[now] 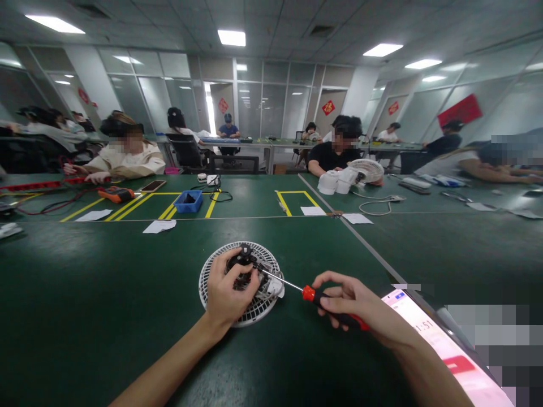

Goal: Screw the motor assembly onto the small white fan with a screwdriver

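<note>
A round white fan grille lies on the green table, with a dark fan motor and wiring on top of it. My left hand is closed round the motor, its thumb and fingers pinching near the screwdriver's tip. In my right hand is a screwdriver with a red and black handle. Its long metal shaft points left, and the tip reaches the motor assembly by my left fingertips. What exactly the tip touches is too small to tell.
A lit phone stands at the lower right. Further off are a blue bin, paper slips, an orange meter and a white fan before a co-worker in black. Other people sit around the tables.
</note>
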Action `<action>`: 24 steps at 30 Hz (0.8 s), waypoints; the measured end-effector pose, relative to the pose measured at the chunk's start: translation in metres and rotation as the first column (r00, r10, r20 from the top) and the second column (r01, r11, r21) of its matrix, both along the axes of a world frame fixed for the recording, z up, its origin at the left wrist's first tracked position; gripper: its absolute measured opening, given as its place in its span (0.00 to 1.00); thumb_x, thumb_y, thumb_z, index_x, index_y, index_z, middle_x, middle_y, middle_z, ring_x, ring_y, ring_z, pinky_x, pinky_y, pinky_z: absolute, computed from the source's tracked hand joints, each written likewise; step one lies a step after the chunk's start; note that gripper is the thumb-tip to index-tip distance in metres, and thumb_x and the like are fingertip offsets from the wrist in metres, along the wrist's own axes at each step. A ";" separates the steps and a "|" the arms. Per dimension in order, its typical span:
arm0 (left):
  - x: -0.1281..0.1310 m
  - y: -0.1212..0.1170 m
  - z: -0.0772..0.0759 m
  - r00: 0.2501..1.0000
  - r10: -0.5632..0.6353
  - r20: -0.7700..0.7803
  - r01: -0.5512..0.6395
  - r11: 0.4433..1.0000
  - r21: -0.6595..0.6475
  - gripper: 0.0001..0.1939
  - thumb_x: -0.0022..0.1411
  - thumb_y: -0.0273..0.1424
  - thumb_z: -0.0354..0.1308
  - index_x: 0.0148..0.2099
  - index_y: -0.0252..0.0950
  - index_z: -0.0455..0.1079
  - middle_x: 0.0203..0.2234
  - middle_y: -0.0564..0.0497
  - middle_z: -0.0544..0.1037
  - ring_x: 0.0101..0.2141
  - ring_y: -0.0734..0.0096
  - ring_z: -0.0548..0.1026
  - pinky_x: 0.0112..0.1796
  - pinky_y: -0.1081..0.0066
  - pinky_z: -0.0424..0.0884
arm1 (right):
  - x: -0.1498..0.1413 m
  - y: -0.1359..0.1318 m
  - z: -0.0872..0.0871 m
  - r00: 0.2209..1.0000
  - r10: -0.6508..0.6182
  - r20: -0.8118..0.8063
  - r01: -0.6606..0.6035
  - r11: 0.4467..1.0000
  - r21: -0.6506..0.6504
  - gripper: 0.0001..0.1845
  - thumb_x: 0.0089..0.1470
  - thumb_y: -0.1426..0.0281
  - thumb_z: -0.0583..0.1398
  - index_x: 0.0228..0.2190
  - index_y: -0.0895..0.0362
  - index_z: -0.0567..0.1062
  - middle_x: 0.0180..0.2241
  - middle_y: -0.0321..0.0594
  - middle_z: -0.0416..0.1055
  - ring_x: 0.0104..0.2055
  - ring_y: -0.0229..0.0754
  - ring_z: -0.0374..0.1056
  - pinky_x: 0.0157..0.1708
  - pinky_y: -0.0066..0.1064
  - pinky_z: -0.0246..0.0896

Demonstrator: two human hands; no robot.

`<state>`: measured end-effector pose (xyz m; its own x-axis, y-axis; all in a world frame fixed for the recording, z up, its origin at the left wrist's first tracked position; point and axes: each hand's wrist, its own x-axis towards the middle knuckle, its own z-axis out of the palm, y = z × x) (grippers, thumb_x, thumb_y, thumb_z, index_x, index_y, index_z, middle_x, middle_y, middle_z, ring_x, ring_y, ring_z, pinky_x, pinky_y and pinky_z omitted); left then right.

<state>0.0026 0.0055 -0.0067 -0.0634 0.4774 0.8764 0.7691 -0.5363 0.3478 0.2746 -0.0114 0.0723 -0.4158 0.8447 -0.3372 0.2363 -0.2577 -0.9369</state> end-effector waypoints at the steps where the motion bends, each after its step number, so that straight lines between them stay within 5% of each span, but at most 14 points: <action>1: 0.000 0.000 0.000 1.000 -0.001 0.001 0.001 1.000 0.001 0.04 0.57 0.28 0.65 0.36 0.38 0.75 0.50 0.46 0.73 0.48 0.60 0.74 0.50 0.56 0.73 | 0.000 0.000 0.000 1.000 -0.001 0.001 0.001 1.000 -0.006 0.26 0.45 0.54 0.71 0.39 0.55 0.71 0.28 0.37 0.75 0.23 0.35 0.67 0.19 0.23 0.54; 9: -0.001 0.000 0.000 1.000 -0.002 -0.006 0.002 1.000 0.002 0.04 0.57 0.28 0.66 0.37 0.38 0.75 0.49 0.45 0.73 0.49 0.59 0.74 0.50 0.56 0.72 | -0.002 -0.001 -0.003 0.996 -0.085 -0.006 0.085 0.993 0.079 0.30 0.47 0.52 0.70 0.46 0.55 0.70 0.32 0.37 0.73 0.25 0.35 0.66 0.16 0.22 0.55; 15: -0.001 0.000 -0.002 1.000 0.005 -0.001 -0.005 1.000 0.008 0.04 0.57 0.29 0.65 0.37 0.38 0.75 0.50 0.45 0.74 0.49 0.59 0.74 0.50 0.56 0.72 | -0.006 0.001 -0.006 0.976 -0.217 -0.013 0.217 0.973 0.081 0.22 0.56 0.51 0.61 0.45 0.52 0.71 0.38 0.39 0.71 0.24 0.36 0.69 0.13 0.24 0.58; 20: -0.001 0.000 -0.002 1.000 0.006 0.002 -0.006 1.000 -0.005 0.04 0.57 0.28 0.65 0.36 0.38 0.75 0.50 0.45 0.74 0.49 0.59 0.74 0.51 0.55 0.72 | -0.008 0.000 -0.006 0.983 -0.174 0.063 0.169 0.982 0.079 0.20 0.54 0.53 0.61 0.41 0.54 0.73 0.27 0.34 0.69 0.22 0.36 0.66 0.13 0.21 0.56; 24: -0.001 0.000 -0.001 1.000 0.004 -0.006 -0.004 1.000 -0.004 0.04 0.57 0.28 0.65 0.37 0.38 0.74 0.50 0.45 0.73 0.50 0.59 0.73 0.51 0.56 0.72 | -0.009 -0.001 -0.005 0.991 -0.117 0.070 0.114 0.992 0.053 0.22 0.54 0.52 0.61 0.41 0.55 0.72 0.28 0.38 0.75 0.21 0.35 0.66 0.12 0.20 0.54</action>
<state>0.0018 0.0055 -0.0075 -0.0604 0.4806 0.8749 0.7731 -0.5319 0.3456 0.2652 -0.0126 0.0672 -0.2901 0.9018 -0.3204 0.2761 -0.2417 -0.9302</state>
